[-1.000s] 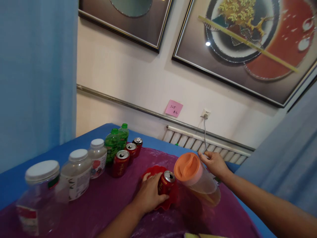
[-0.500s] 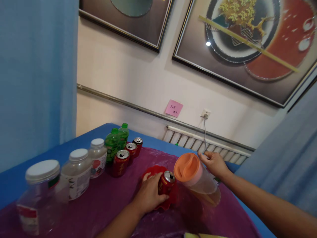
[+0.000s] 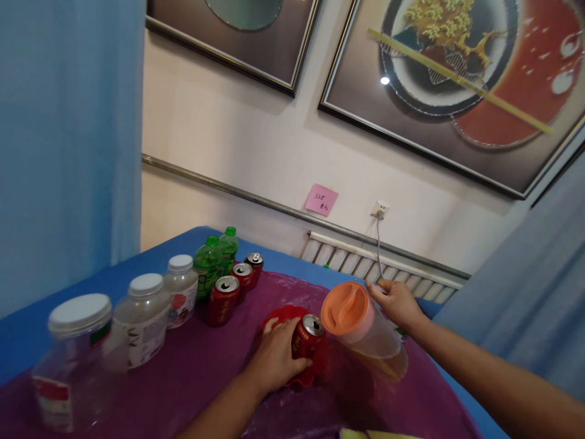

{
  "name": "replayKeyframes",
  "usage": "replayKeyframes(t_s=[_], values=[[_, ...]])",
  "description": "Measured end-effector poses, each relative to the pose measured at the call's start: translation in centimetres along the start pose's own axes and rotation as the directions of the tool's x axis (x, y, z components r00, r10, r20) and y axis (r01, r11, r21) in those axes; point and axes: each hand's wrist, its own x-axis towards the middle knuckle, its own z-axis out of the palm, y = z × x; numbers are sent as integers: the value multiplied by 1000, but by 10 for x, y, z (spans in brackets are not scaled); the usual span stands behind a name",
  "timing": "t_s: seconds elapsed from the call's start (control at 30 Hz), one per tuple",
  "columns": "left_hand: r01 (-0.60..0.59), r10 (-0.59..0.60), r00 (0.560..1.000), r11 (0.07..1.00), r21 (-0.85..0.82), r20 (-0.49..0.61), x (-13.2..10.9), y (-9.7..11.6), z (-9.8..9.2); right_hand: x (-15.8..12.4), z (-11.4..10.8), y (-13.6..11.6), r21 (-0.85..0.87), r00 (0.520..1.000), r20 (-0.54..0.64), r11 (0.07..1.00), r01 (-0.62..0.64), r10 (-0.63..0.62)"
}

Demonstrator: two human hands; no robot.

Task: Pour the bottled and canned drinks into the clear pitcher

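My left hand (image 3: 280,355) is wrapped round a red drink can (image 3: 307,341) with an opened top, which stands in or over a red scalloped dish (image 3: 296,313). Close to the can on the right, a clear pitcher (image 3: 379,341) with an orange lid (image 3: 347,308) is tilted toward it, some yellowish liquid inside. My right hand (image 3: 398,303) is closed at the pitcher's far side; the handle itself is mostly hidden behind the hand and the body. No stream of liquid can be made out between lid and can.
Along the left stand clear jars with white lids (image 3: 145,317), two green bottles (image 3: 208,268) and three more cans (image 3: 225,299). A purple cloth (image 3: 192,378) covers the blue tabletop (image 3: 192,241). Behind are a radiator (image 3: 338,256) and a plugged cord (image 3: 378,244). A yellow item (image 3: 375,434) shows at the bottom edge.
Both hands, the can and the pitcher hold almost the same places. Only a very slight shift of the view shows.
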Motion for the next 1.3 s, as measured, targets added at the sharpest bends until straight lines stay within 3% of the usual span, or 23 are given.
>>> replayKeyframes(t_s=[1.3], values=[[12, -12, 1000, 999, 30, 10, 1, -5, 4, -1, 3, 6, -29, 1000, -15, 999, -13, 12]])
